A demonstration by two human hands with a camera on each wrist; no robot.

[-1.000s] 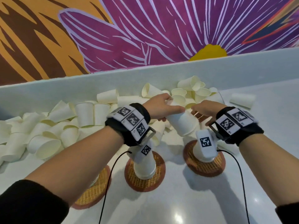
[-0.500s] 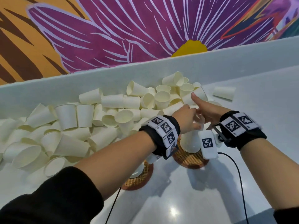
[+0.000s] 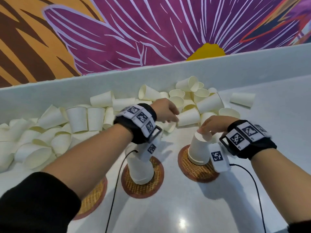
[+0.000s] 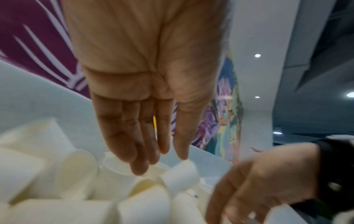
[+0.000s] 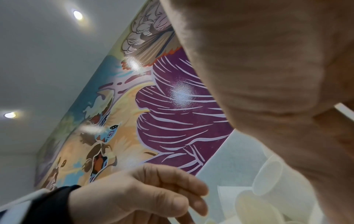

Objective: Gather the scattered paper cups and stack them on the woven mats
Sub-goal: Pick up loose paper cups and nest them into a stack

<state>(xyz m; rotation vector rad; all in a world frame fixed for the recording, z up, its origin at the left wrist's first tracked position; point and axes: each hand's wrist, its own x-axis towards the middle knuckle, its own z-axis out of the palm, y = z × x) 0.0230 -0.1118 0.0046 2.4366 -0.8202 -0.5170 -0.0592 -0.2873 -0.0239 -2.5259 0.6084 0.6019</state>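
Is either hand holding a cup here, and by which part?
The right hand touches the upturned base of the inverted cup on the right mat. The left hand holds nothing.

Cream-white paper cups (image 3: 77, 121) litter a glossy white counter (image 3: 193, 207); tan woven mats (image 3: 143, 187) rimmed reddish-brown; a purple, white-veined flower mural (image 3: 151, 34) beside orange-and-brown stripes; black wristbands (image 3: 134, 130) bearing black-and-white checker tags.

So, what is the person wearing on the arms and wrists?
Both forearms are bare below pushed-up black sleeves. Each wrist carries a black band with white square-code markers, a white tagged camera block, and a thin black cable.
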